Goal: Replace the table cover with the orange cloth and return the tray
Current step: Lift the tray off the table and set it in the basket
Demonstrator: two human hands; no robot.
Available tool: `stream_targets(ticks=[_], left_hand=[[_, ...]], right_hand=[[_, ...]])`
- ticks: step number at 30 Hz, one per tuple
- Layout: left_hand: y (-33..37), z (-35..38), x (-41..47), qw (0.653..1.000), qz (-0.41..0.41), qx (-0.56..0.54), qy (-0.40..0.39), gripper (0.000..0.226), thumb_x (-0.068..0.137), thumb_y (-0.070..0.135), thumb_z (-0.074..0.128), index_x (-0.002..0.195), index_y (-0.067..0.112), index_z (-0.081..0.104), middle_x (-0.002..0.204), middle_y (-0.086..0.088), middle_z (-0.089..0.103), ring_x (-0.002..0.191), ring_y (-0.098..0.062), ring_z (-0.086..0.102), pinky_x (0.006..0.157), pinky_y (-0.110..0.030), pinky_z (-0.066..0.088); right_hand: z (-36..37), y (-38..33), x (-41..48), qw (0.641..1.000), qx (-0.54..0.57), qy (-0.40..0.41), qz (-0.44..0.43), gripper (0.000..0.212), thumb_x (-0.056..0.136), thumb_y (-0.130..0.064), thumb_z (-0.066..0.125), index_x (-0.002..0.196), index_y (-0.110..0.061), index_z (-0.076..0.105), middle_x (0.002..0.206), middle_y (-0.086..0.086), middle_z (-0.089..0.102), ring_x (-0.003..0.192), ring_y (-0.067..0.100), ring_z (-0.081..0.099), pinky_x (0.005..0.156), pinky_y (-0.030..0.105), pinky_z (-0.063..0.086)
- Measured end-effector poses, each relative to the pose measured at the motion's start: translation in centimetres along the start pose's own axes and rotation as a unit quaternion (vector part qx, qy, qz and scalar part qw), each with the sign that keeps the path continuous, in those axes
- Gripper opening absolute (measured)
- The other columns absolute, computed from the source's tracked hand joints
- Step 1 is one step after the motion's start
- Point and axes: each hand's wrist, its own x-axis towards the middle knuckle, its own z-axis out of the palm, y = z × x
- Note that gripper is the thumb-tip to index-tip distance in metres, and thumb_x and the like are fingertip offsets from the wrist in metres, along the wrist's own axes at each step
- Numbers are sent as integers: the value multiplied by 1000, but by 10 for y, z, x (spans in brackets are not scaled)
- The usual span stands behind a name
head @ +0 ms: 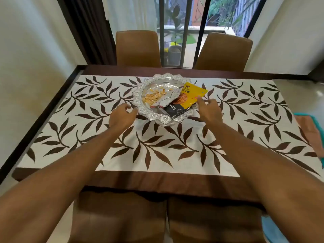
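A silver tray (pixel 140 92) with a scalloped rim stands at the far middle of the table, on a white table cover (pixel 175 142) printed with brown leaves. In the tray lie a yellow and black snack packet (pixel 190 96) and a clear packet of nuts (pixel 154 98). My left hand (pixel 121 117) hovers by the tray's left rim with loosely curled fingers, holding nothing. My right hand (pixel 208 110) is at the tray's right side, its index finger touching the yellow packet. An orange cloth (pixel 310 132) with a teal edge lies folded at the table's right end.
Two brown chairs (pixel 138 48) stand behind the table before a barred window with plants. Two more brown chairs (pixel 121 216) are tucked in at the near edge. The dark wooden table edge (pixel 43 109) runs along a white wall on the left.
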Motion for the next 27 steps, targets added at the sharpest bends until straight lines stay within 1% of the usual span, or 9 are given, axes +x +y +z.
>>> stream_targets(ticks=[3, 6, 8, 10, 14, 18, 20, 23, 27], left_hand=[[0, 9, 31, 991, -63, -115, -13, 37, 89, 56, 57, 94, 20, 65, 88, -1, 72, 80, -21, 71, 80, -41, 58], [2, 20, 53, 965, -110, -225, -72, 35, 91, 46, 62, 90, 11, 68, 86, -9, 72, 67, -16, 72, 68, -34, 52], [-1, 27, 66, 945, -122, -288, -100, 22, 93, 38, 63, 91, 16, 64, 85, -9, 65, 65, -17, 65, 61, -32, 46], [-6, 34, 73, 937, -121, -308, -113, 20, 95, 33, 62, 84, 17, 60, 84, -7, 62, 72, -19, 58, 56, -28, 44], [-7, 35, 76, 924, -127, -338, -125, 25, 96, 30, 64, 74, 20, 57, 86, -4, 65, 76, -16, 59, 54, -23, 46], [-7, 33, 72, 914, -124, -357, -144, 17, 95, 28, 66, 82, 18, 62, 86, -4, 67, 73, -14, 60, 55, -22, 47], [-3, 30, 65, 910, -119, -368, -149, 15, 94, 26, 66, 83, 17, 65, 85, -2, 68, 68, -11, 59, 55, -21, 47], [7, 27, 51, 909, -112, -371, -156, 17, 95, 26, 66, 79, 20, 65, 81, 0, 68, 62, -7, 58, 53, -20, 45], [23, 25, 20, 906, -91, -375, -173, 13, 95, 27, 66, 88, 17, 67, 90, -6, 69, 75, -13, 60, 53, -19, 48]], right_hand=[[21, -7, 25, 992, 114, 10, 56, 51, 91, -66, 43, 90, -20, 64, 93, 6, 70, 90, 29, 69, 88, 50, 57], [35, -8, 31, 994, 94, 21, 55, 49, 103, -48, 35, 106, -10, 65, 101, 7, 64, 95, 28, 59, 87, 40, 47], [48, -5, 36, 993, 106, 32, 43, 43, 105, -44, 35, 102, -10, 61, 93, 5, 60, 91, 26, 55, 78, 35, 39], [58, 3, 40, 991, 130, 29, 30, 39, 105, -43, 40, 91, -11, 59, 80, 0, 57, 83, 23, 55, 73, 32, 37], [57, 3, 43, 980, 193, 23, 49, 34, 102, -38, 52, 79, -15, 59, 78, 3, 60, 77, 20, 57, 66, 31, 42], [48, 2, 46, 956, 271, -3, 111, 25, 91, -32, 72, 74, -16, 64, 83, 8, 70, 85, 29, 70, 79, 44, 58], [42, 6, 41, 949, 291, 1, 124, 22, 85, -31, 80, 75, -15, 67, 91, 12, 75, 92, 33, 74, 84, 50, 61], [27, 15, 25, 942, 313, 16, 118, 23, 83, -30, 83, 73, -16, 67, 89, 12, 75, 88, 30, 75, 83, 47, 62], [-4, 36, -2, 937, 332, 17, 111, 24, 88, -34, 78, 79, -14, 68, 85, 4, 74, 80, 22, 73, 78, 37, 61]])
